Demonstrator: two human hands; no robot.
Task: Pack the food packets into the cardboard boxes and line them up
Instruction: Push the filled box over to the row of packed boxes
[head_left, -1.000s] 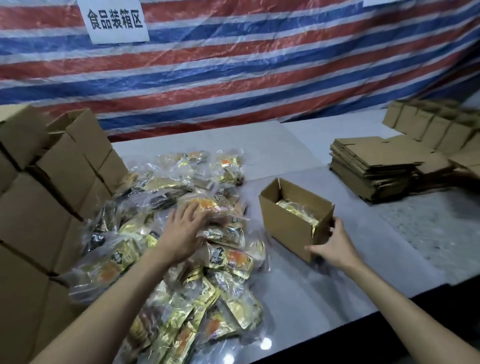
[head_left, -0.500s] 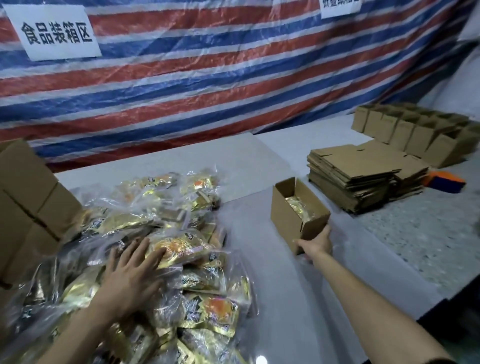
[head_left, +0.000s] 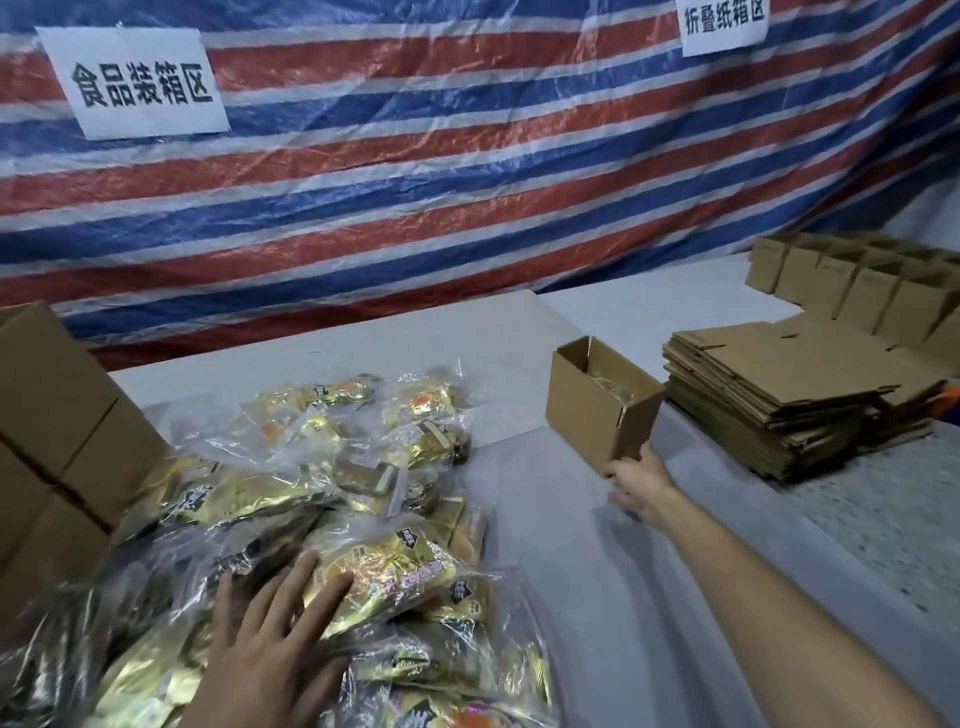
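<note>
From the head camera, the left hand (head_left: 265, 639) lies flat on the heap of food packets (head_left: 363, 467), which takes up the left half of the desk (head_left: 597, 597). Its fingers (head_left: 332, 587) are spread straight and press on a gold and orange packet (head_left: 395, 577) without closing on it. The packets carry small dark labels, but the print is too blurred to read. The right hand (head_left: 636, 480) reaches forward and grips the near lower corner of the open cardboard box (head_left: 592, 410); something clear and shiny shows faintly inside. Just right of it sits a stack of flat cardboard (head_left: 769, 395), and behind that a row of open boxes (head_left: 857, 291). Closed cartons (head_left: 57, 415) are piled at the left edge. On the striped tarpaulin (head_left: 467, 182) hang two white signs: the left sign (head_left: 140, 83) reads "食品装箱区", the right sign (head_left: 724, 23) reads "折叠纸箱区".
</note>
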